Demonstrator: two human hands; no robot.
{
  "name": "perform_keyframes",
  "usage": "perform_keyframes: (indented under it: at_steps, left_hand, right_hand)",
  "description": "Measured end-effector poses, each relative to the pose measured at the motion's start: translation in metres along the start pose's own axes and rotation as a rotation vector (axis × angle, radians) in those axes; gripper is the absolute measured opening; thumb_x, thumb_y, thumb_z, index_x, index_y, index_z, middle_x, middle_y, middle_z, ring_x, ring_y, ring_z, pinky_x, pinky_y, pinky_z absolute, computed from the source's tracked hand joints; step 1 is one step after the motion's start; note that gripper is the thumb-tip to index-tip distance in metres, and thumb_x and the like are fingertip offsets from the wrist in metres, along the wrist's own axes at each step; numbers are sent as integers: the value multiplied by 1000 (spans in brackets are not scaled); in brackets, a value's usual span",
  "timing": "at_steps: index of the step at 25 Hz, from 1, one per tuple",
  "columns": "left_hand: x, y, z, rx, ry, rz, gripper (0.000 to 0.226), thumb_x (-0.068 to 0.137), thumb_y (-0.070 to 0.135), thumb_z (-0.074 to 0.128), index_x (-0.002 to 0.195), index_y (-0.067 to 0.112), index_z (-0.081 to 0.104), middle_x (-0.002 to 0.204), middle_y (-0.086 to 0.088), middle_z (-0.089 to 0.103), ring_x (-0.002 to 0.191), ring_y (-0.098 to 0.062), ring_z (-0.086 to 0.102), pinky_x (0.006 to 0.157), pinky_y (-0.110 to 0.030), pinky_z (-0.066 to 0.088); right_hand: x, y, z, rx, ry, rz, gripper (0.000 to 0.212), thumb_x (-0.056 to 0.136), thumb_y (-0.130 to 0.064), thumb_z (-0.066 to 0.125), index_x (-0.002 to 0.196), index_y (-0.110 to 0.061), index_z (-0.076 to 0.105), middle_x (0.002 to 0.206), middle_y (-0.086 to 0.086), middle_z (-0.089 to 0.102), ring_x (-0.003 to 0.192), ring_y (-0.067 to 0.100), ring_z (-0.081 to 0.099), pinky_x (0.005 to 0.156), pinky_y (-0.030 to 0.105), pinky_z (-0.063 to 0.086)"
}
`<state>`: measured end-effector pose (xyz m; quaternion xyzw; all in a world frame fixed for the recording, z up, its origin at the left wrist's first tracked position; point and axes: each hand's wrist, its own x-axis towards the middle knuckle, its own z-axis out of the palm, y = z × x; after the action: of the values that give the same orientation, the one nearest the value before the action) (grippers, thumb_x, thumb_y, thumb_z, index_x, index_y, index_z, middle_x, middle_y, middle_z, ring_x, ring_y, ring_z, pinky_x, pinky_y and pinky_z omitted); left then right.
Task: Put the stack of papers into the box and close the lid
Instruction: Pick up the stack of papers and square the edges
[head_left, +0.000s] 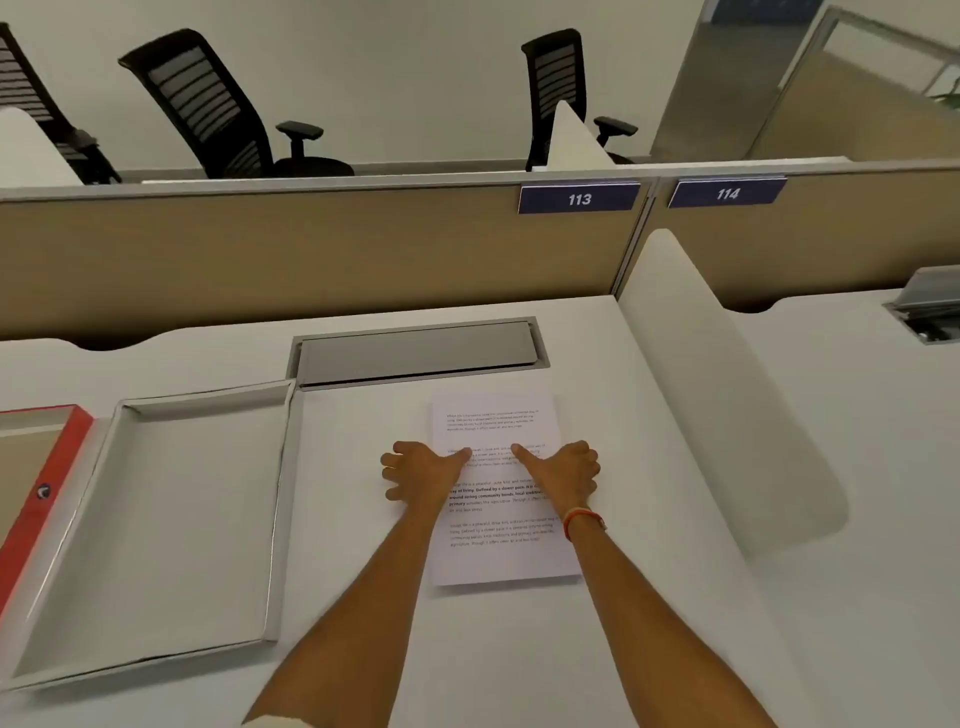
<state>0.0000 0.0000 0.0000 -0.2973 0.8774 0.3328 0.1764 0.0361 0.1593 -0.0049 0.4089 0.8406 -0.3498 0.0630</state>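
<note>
The stack of papers is flanked by both hands, left hand and right hand, fingers spread, nothing gripped yet, presumably for squaring before lifting.

White desk carries printed paper stack under both hands, open white box left of the left hand, red-rimmed lid farther left.

The stack of papers lies flat on the white counter, its white top sheet printed with short blocks of black text (one partly bold). Well apart to its left, the box sits open, a shallow white tray, with its red-edged lid lying just beside it.
</note>
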Motion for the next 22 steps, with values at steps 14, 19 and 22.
perform_keyframes:
  at_steps: [14,19,22]
  left_hand:
    - [10,13,11,91,-84,-98,84,69,37,84,131,3,39,131,-15,48,120,-31,50,96,-43,46]
    - [8,14,17,41,-92,-87,73,70,34,82,126,4,45,125,-14,54,114,-32,57,90,-41,48]
    - [11,12,14,24,-124,-85,70,68,37,83,120,6,48,119,-11,56,110,-30,60,90,-39,51]
  right_hand:
    - [17,-9,0,-84,-135,120,94,59,-51,86,131,-5,45,135,19,45,127,35,43,100,50,40]
    - [25,-10,-4,-49,-158,127,80,62,-43,87,124,-9,51,133,19,45,123,36,45,103,48,42]
    - [25,-12,-2,-1,-177,139,75,64,-38,87,123,-9,52,132,17,43,122,36,46,99,47,45]
